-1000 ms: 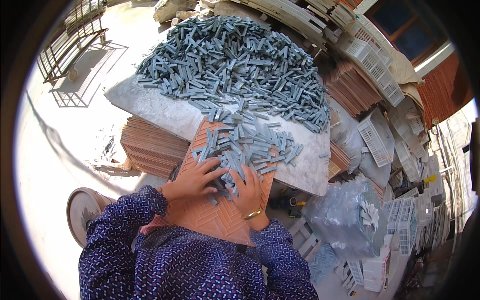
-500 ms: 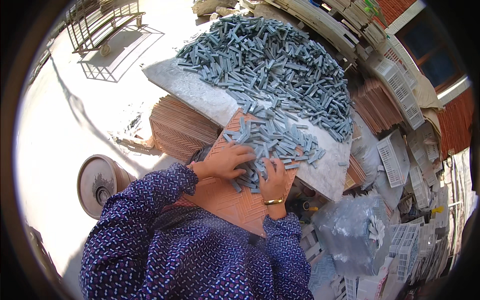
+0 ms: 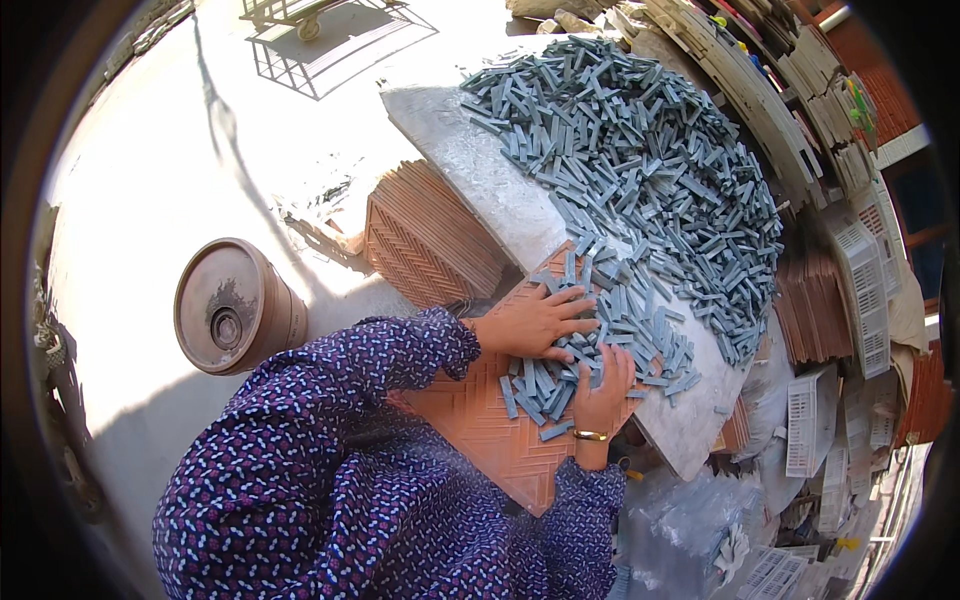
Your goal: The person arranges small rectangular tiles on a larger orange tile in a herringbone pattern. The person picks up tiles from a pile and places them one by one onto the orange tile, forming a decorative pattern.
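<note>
An orange-brown tray (image 3: 465, 420) with a herringbone pattern of grooves lies slanted in front of me, its far part resting against the grey board. Loose blue-grey tile strips (image 3: 535, 388) cover its far half. My left hand (image 3: 533, 325) lies palm down on these strips with its fingers spread. Close to its right, my right hand (image 3: 602, 395) has its fingers stretched out and touches the strips at the tray's right side. A gold bracelet (image 3: 590, 435) is on my right wrist. Neither hand holds a strip that I can make out.
A grey board (image 3: 505, 190) bears a large heap of tile strips (image 3: 640, 150). Beside it stand stacked brown trays (image 3: 425, 235) and a round brown drum (image 3: 235, 305). White plastic crates (image 3: 808, 425) and clear plastic wrapping (image 3: 665, 520) crowd the right. A wheeled cart (image 3: 308, 22) stands far left.
The view has turned, so the scene sits further right. Strips have spread nearer to me over the tray. My left hand's fingers have fanned out, and my right hand's fingers have straightened.
</note>
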`<state>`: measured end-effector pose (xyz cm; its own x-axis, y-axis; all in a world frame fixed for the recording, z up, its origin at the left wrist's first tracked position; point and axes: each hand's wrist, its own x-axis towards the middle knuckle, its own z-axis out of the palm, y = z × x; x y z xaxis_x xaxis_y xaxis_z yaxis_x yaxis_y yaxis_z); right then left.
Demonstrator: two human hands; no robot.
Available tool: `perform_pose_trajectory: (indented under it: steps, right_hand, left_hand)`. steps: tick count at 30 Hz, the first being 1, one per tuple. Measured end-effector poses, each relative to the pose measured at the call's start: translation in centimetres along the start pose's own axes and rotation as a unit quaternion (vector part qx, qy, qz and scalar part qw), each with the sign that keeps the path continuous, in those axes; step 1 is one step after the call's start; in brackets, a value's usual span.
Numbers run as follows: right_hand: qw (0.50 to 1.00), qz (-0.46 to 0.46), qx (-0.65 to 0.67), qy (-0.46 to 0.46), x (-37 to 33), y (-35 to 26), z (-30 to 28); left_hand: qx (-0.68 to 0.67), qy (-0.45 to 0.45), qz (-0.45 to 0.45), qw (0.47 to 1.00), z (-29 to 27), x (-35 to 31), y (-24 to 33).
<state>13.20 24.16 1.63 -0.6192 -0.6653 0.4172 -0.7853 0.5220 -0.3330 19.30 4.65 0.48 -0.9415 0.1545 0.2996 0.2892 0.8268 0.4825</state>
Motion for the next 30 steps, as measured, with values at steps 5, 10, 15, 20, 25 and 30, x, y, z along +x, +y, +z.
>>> perform_pose_trajectory:
  steps: [5,10,15,20,25,30]
  right_hand:
    - [0.999,0.038,-0.024,-0.01,2.4,0.5,0.4]
    - [0.996,-0.034,0.004,-0.084,-2.4,-1.9,-1.0]
    - [0.998,-0.044,-0.001,-0.04,-6.7,-3.4,-1.6]
    - [0.992,-0.09,-0.013,-0.088,-9.0,-4.9,-1.9]
    - [0.996,-0.042,0.036,-0.064,-4.7,-1.5,-1.2]
    - [0.994,-0.04,0.002,-0.106,-3.7,-1.6,-1.2]
  left_hand:
    - [0.086,-0.013,-0.039,0.995,0.9,1.4,-0.6]
    - [-0.039,-0.04,0.05,0.997,1.1,-3.4,0.2]
    - [-0.168,-0.017,0.111,0.979,1.2,-5.9,1.2]
    - [-0.067,-0.007,0.107,0.992,0.9,-7.7,3.0]
    - [0.04,0.075,0.048,0.995,1.9,-3.0,2.4]
    - [0.033,0.02,0.024,0.999,1.7,-2.4,2.8]
